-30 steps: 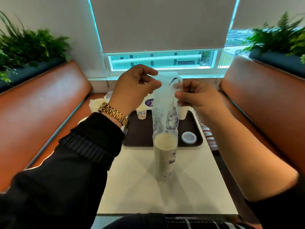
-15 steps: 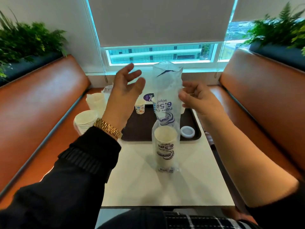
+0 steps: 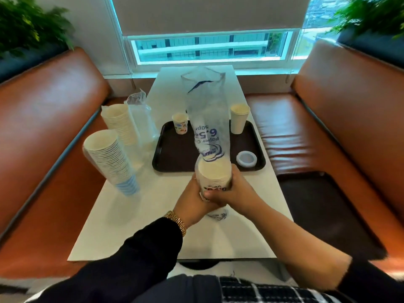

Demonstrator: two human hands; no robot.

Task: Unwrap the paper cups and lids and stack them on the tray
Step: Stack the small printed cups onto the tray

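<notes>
While a clear printed plastic sleeve (image 3: pixel 206 119) stands tall over the white table (image 3: pixel 135 224), the left hand (image 3: pixel 192 203) and right hand (image 3: pixel 235 191) wrap curled fingers round the stack of white paper cups (image 3: pixel 214 174) inside it, just before the dark brown tray (image 3: pixel 175 149); a white lid (image 3: pixel 246 158) lies on that tray.

A café or canteen booth: orange padded benches (image 3: pixel 54 101) left and right of a white worktop (image 3: pixel 135 226), a far window (image 3: pixel 209 47), and planters (image 3: pixel 28 25).
</notes>
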